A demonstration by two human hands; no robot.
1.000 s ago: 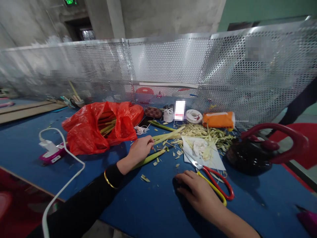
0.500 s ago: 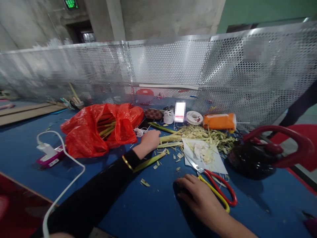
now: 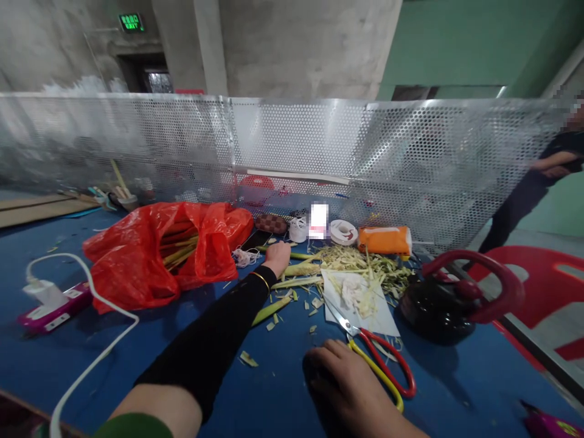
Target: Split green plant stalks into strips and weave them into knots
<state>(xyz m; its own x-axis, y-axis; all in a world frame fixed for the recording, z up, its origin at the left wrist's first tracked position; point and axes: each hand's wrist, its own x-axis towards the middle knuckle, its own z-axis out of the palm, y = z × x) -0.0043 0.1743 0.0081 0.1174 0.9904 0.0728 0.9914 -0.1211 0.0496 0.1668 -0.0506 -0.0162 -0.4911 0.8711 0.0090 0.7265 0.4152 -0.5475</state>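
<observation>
Your L hand (image 3: 277,255) stretched far, fingers on green stalk (image 3: 292,255) by red bag (image 3: 150,255), grip not closed yet, looks like pick-up step. R hand (image 3: 347,383) flat on blue table (image 3: 255,389), empty, touching scissors (image 3: 374,356). Next: close on stalk, lift w/o snagging. Kettle (image 3: 438,310) crowds right; open room near you.

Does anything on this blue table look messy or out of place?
Yes. Green stalk trimmings lie scattered around the paper sheet and the left hand. The scissors lie open beside the right hand, blades on the paper.
</observation>
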